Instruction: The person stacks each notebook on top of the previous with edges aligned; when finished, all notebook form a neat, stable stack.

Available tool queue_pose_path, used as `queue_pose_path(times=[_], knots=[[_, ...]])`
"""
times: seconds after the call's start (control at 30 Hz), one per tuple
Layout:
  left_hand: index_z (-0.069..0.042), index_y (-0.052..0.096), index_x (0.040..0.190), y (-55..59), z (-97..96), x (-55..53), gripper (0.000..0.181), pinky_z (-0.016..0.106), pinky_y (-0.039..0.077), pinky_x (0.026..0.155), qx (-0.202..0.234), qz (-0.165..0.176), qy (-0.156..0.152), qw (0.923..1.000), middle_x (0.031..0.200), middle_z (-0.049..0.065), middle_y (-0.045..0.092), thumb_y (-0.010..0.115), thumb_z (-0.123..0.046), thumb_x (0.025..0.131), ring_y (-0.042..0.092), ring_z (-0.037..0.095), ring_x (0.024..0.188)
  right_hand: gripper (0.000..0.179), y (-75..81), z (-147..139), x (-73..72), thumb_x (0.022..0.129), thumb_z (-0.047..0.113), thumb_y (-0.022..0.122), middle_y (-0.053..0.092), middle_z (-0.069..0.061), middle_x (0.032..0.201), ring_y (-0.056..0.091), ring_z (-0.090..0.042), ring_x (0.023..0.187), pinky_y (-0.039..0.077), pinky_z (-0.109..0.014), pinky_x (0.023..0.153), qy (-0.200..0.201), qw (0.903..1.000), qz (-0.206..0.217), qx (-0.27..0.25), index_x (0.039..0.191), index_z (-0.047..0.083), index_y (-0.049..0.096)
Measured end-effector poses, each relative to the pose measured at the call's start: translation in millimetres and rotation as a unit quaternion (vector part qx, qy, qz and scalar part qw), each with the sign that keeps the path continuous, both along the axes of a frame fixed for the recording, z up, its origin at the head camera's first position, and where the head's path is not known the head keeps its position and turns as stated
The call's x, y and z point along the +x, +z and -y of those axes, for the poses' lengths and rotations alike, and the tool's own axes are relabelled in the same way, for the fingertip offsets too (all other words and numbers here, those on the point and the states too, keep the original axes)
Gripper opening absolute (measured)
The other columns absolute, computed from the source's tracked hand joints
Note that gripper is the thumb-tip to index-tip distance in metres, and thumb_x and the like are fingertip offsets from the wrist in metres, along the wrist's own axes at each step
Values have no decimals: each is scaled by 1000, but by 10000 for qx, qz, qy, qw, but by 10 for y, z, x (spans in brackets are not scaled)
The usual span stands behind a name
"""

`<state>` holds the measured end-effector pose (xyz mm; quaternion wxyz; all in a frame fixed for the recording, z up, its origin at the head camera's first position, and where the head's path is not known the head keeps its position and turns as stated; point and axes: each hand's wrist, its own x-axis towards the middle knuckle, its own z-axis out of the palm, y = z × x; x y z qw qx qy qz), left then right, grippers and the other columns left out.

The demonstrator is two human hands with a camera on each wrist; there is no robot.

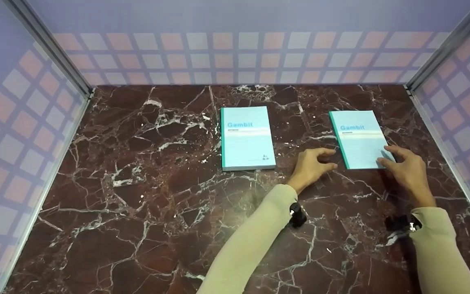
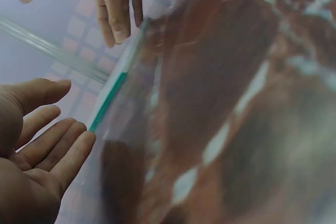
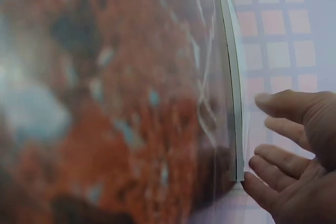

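A pale blue notebook (image 1: 361,143) with a green spine and "Gambit" on its cover lies on the right of the marble-patterned table. My right hand (image 1: 408,169) is at its lower right corner, thumb and fingers parted around that edge. To the left of the spine, my left hand (image 1: 310,166) stands apart from the notebook with thumb and fingers spread. In the left wrist view the green spine (image 2: 108,102) shows just past the left fingertips. The right wrist view has the page edge (image 3: 235,87) close by the right fingers. Neither hand grips anything.
A second, similar notebook (image 1: 247,139), looking thicker, lies left of my left hand. The dark red table (image 1: 137,228) has white veins. Tiled, purple-toned panels (image 1: 243,57) wall it in at the back and both sides, with metal posts (image 1: 49,49) at the corners.
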<state>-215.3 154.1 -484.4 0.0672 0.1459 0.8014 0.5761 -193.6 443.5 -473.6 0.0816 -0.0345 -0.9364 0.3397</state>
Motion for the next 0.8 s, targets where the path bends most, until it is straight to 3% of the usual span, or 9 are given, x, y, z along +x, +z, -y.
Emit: queue_pose_path(times=[0.07, 0.17, 0.33, 0.5, 0.67, 0.8], knots=[[-13, 79, 127, -25, -49, 9, 38, 11, 53, 87, 4, 29, 1, 10000, 120, -3, 78, 88, -12, 90, 72, 5, 105, 48, -17, -16, 13, 100, 18, 77, 61, -36, 138, 63, -53, 115, 45, -65, 103, -78, 9999, 33, 119, 138, -8, 65], [-12, 78, 127, -46, -110, 16, 38, 11, 54, 84, 105, 198, -52, 9997, 119, -1, 78, 87, -11, 90, 73, 6, 103, 48, -36, -31, 30, 99, 19, 77, 66, -35, 130, 64, -41, 95, 48, -53, 93, -217, 9993, 84, 279, 138, -6, 66], [-12, 76, 132, -54, -181, 32, 44, 13, 56, 73, 158, 562, -260, 9980, 119, 0, 78, 88, -10, 89, 71, 2, 94, 49, -28, -38, 59, 100, 23, 77, 69, -35, 120, 62, -33, 93, 46, -36, 83, -255, 9989, 179, 337, 138, -6, 67], [-12, 75, 135, -40, -254, 54, 45, 12, 55, 73, -31, 506, -506, 9974, 124, -1, 76, 87, -11, 91, 68, -2, 89, 48, -13, -48, 81, 100, 27, 78, 75, -26, 98, 59, -6, 69, 41, -24, 73, -295, 9988, 246, 304, 136, -3, 69], [-11, 76, 133, -43, -319, 69, 45, 9, 53, 73, -126, 405, -632, 9971, 117, 0, 78, 87, -10, 90, 67, -5, 81, 48, -24, -35, 108, 100, 28, 78, 74, -29, 110, 56, -5, 79, 42, -25, 74, -337, 9984, 334, 302, 135, -3, 70], [-11, 76, 133, -49, -324, 68, 47, 10, 53, 73, 19, 547, -558, 9969, 111, 0, 79, 88, -6, 88, 66, -4, 78, 49, -32, -6, 120, 100, 30, 78, 72, -31, 116, 56, 1, 79, 43, -26, 77, -323, 9984, 388, 244, 137, -2, 70]])
